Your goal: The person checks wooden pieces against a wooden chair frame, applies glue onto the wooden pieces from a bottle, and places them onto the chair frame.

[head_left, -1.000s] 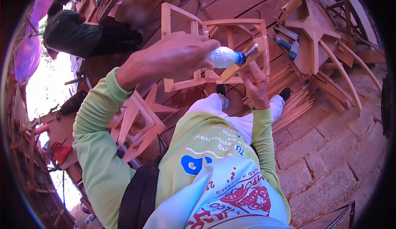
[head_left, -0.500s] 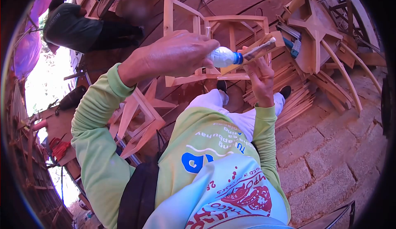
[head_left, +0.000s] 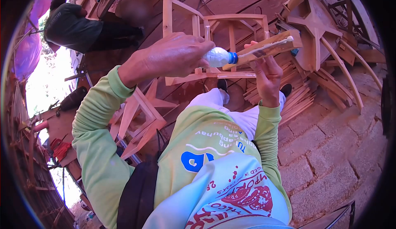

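Note:
My left hand (head_left: 177,56) is wrapped round a white plastic bottle (head_left: 216,58) with a blue cap. The bottle lies nearly level, its cap end pointing right at a short wooden piece (head_left: 284,45). A line of white glue-like stuff (head_left: 274,43) runs along the upper face of this piece. My right hand (head_left: 270,78) grips the wooden piece from below, fingers partly hidden behind it. Behind both hands stands a wooden chair-like frame (head_left: 167,21).
A person (head_left: 74,27) in dark clothes bends at the upper left. Star-shaped wooden frames stand at the right (head_left: 315,31) and lower left (head_left: 142,113). Thin wooden strips (head_left: 295,99) lie beyond my right hand, near stone paving (head_left: 321,175). A power tool (head_left: 294,52) is mostly hidden.
The wooden piece and my right hand have moved right. The white line on the wood has grown longer between the bottle cap and the far end. My left hand has barely shifted.

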A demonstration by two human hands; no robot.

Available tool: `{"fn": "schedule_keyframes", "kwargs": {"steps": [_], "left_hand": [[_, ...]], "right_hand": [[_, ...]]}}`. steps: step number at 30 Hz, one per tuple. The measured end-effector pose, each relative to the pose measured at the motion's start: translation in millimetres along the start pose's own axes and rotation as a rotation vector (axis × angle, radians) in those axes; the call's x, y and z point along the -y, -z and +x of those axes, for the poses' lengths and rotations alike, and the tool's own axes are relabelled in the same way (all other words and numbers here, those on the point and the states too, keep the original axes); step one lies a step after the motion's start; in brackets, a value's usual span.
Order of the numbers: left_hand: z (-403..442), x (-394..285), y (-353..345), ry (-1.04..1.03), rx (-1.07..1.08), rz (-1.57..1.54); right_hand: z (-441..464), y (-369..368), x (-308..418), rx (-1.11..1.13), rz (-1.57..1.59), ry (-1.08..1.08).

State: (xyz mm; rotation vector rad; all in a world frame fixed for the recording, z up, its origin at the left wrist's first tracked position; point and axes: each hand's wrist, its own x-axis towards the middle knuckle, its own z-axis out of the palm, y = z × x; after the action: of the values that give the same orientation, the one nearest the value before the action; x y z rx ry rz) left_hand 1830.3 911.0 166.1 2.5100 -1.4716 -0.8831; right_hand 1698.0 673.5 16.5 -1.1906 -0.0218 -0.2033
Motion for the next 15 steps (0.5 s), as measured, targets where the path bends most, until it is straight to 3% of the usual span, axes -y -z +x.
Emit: {"fn": "schedule_keyframes", "kwargs": {"steps": [15], "left_hand": [[-4,8,-18,0.017,-0.01,-0.112]], "right_hand": [[3,25,14,-0.088,0.107,0.04]]}}
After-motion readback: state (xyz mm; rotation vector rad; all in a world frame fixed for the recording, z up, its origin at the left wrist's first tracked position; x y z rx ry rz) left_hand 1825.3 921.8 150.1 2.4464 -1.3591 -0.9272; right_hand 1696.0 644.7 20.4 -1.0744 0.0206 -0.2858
